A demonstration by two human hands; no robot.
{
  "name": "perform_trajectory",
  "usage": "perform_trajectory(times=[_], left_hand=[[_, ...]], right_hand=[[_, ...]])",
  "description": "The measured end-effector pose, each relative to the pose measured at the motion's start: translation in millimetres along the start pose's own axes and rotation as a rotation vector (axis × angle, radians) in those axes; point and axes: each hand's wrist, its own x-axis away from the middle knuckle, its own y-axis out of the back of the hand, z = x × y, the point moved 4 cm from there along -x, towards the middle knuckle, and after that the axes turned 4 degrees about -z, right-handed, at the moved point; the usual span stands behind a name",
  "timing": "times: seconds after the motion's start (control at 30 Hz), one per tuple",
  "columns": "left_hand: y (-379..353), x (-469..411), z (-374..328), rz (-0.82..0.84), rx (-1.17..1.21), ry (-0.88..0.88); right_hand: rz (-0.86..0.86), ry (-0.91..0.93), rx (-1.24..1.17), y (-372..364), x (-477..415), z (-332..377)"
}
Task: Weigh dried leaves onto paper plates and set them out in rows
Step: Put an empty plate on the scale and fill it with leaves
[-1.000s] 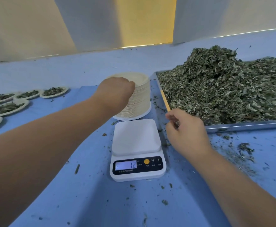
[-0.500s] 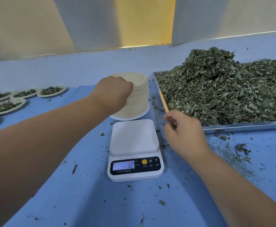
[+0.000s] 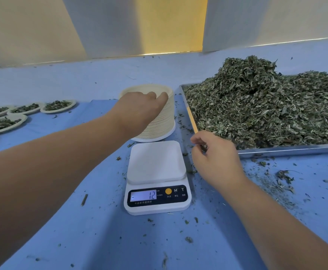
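A tall stack of paper plates [image 3: 164, 121] stands behind a white digital scale [image 3: 156, 178] whose display reads -12 and whose platform is bare. My left hand [image 3: 139, 110] lies on top of the stack with its fingers curled over the top plate's rim. To the right of the scale my right hand [image 3: 215, 160] hovers with fingers curled, pinching a few dried leaf bits. A big heap of dried leaves [image 3: 266, 106] fills a metal tray [image 3: 287, 150] at the right.
Several filled paper plates [image 3: 58, 106] lie in rows at the far left on the blue cloth [image 3: 81, 230]. Leaf crumbs are scattered around the scale and in front of the tray. A wall runs behind the table.
My left hand has shifted a little further over the top of the plate stack, fingers now at its rim. The right hand has stayed beside the scale.
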Motion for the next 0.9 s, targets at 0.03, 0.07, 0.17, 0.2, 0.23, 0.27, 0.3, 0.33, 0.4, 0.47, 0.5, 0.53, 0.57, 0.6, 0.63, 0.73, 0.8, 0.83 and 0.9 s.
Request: perform_trajectory(times=[0.03,0.07,0.17,0.2,0.23,0.27,0.3,0.33,0.4,0.47,0.5,0.53,0.57,0.6,0.63,0.73,0.8,0.83,0.9], left_hand=[[0,-1,0,0.002,-0.003,0.005],[1,-1,1,0.001,-0.001,0.011],[4,-4,2,-0.007,0.029,0.033],[5,-4,2,-0.008,0.027,0.043],[6,-4,3,-0.019,0.019,0.05],[7,-4,3,-0.039,0.017,0.059],[8,-5,5,-0.068,0.026,0.07],[10,-5,7,-0.099,0.046,0.088],[13,-5,15,-0.151,0.113,0.159],[14,-3,24,-0.187,0.225,0.298],[13,1,27,-0.193,0.291,0.381],[11,4,29,-0.203,0.363,0.464],[8,9,30,-0.219,0.438,0.539],[6,13,30,-0.247,0.515,0.601],[4,18,29,-0.287,0.59,0.647],[1,31,24,-0.445,0.749,0.724],[-1,45,20,-0.556,0.881,0.801],[-1,52,18,-0.608,0.962,0.834],[-1,70,14,-0.688,1.085,0.857]], right_hand=[[0.003,0.002,0.0,0,0,0],[0.006,0.002,-0.001,-1,0,0],[0.003,0.0,-0.011,0,0,-1],[0.004,-0.003,-0.015,0,0,-1],[0.008,-0.005,-0.019,0,0,-1],[0.014,-0.006,-0.02,0,0,-1],[0.019,-0.004,-0.019,0,0,-1],[0.022,-0.002,-0.016,0,0,-1],[0.024,0.002,-0.008,1,0,-1],[0.026,0.003,0.001,1,0,-1],[0.027,0.002,0.004,0,0,-1],[0.027,0.001,0.007,0,0,-1],[0.026,0.001,0.008,0,0,-1],[0.023,0.002,0.005,0,0,-1],[0.02,0.003,0.002,0,0,0],[0.009,-0.004,-0.023,0,0,-2],[0.001,-0.024,-0.054,0,0,-3],[-0.004,-0.029,-0.065,1,0,-3],[-0.011,-0.032,-0.086,2,-1,-3]])
